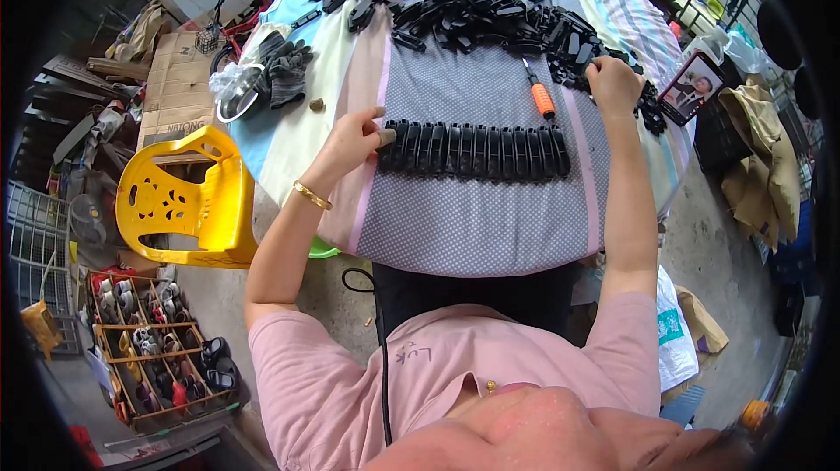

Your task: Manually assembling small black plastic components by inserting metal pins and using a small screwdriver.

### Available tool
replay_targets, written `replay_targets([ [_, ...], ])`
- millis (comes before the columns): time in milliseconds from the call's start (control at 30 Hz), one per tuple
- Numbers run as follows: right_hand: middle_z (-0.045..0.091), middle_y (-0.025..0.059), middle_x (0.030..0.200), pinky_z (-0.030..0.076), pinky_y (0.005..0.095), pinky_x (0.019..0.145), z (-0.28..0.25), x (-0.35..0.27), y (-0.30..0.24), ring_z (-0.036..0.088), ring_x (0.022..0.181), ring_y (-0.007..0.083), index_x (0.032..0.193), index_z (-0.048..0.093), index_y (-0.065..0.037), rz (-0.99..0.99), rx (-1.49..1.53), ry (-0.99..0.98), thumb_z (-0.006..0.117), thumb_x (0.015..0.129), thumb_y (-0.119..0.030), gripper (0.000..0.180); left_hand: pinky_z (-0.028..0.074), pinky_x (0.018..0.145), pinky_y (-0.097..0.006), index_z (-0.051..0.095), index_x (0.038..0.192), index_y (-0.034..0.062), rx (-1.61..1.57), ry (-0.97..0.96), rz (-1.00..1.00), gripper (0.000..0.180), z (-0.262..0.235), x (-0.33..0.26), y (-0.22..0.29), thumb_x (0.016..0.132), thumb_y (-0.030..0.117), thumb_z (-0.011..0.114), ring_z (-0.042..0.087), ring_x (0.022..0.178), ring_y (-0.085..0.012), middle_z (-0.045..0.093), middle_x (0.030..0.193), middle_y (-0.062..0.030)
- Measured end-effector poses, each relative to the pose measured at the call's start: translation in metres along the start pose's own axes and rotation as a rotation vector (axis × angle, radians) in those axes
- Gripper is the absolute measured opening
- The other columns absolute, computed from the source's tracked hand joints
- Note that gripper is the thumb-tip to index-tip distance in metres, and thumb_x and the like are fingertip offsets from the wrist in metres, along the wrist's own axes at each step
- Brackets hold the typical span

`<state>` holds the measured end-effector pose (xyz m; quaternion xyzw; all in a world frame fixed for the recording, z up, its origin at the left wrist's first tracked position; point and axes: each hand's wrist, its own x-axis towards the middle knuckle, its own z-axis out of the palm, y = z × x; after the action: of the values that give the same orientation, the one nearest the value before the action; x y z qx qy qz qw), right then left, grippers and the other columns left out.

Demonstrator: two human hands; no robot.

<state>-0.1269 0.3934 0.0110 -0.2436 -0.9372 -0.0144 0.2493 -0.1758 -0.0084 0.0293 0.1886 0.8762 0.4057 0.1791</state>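
A row of long black plastic pieces (472, 152) lies side by side across the grey dotted cloth in front of me. My left hand (357, 143) is at the row's left end, its fingertips apart and close to the first piece. Up to the right, my right hand (615, 86) has its fingers curled down at a heap of small black parts (570, 73); whatever is between them is hidden. A screwdriver (540, 95) with an orange handle lies between the row and that hand. Beyond it spreads a large pile of black plastic pieces (464, 12).
A phone (691, 89) stands at the table's right edge. Gloves (284, 69) and a metal bowl (241, 99) sit at the left. A yellow plastic chair (188, 200) stands beside the table, with a shoe rack (153, 348) behind it. Cardboard (184, 77) leans farther back.
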Motion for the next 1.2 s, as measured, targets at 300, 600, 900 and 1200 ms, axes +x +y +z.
replay_targets([
  [300, 0.064, 0.0037, 0.073, 0.045, 0.0208, 0.062, -0.022, -0.017, -0.037, 0.057, 0.065, 0.0086, 0.086, 0.067, 0.002, 0.068, 1.363, -0.265, 0.060, 0.081, -0.015, 0.018, 0.045, 0.075, -0.038, 0.056, 0.109, -0.0023, 0.471, 0.415, 0.497, 0.036, 0.009, 0.007, 0.039, 0.079, 0.017, 0.062, 0.058, 0.085, -0.0337, 0.061, 0.092, -0.0190],
  [600, 0.063, 0.0026, 0.073, 0.044, 0.0206, 0.060, -0.052, -0.043, -0.068, 0.056, 0.064, 0.0077, 0.086, 0.066, 0.000, -0.112, 1.486, -0.639, 0.060, 0.083, -0.016, 0.017, 0.048, 0.066, -0.030, 0.054, 0.108, -0.0042, 0.050, -0.068, 0.511, 0.029, 0.075, 0.029, 0.109, 0.084, 0.011, 0.055, 0.060, 0.070, -0.0265, 0.062, 0.090, -0.0139],
  [900, 0.062, 0.0115, 0.080, 0.048, 0.0356, 0.068, 0.004, -0.019, -0.029, 0.061, 0.076, 0.0273, 0.090, 0.069, -0.010, -0.335, 0.356, -0.150, 0.061, 0.076, -0.023, 0.021, 0.049, 0.064, -0.022, 0.050, 0.117, -0.0006, -0.921, -0.419, 0.107, 0.033, 0.071, 0.038, 0.084, 0.093, 0.021, 0.047, 0.057, 0.073, -0.0116, 0.057, 0.089, -0.0081],
  [1200, 0.059, 0.0077, 0.087, 0.049, 0.0367, 0.071, 0.009, -0.021, -0.034, 0.061, 0.082, 0.0258, 0.087, 0.068, -0.013, -0.165, 0.184, -0.079, 0.062, 0.077, -0.023, 0.015, 0.053, 0.070, -0.028, 0.046, 0.114, -0.0008, -1.004, -0.346, 0.114, 0.031, 0.073, 0.032, 0.085, 0.088, 0.012, 0.054, 0.060, 0.078, -0.0148, 0.057, 0.089, -0.0072],
])
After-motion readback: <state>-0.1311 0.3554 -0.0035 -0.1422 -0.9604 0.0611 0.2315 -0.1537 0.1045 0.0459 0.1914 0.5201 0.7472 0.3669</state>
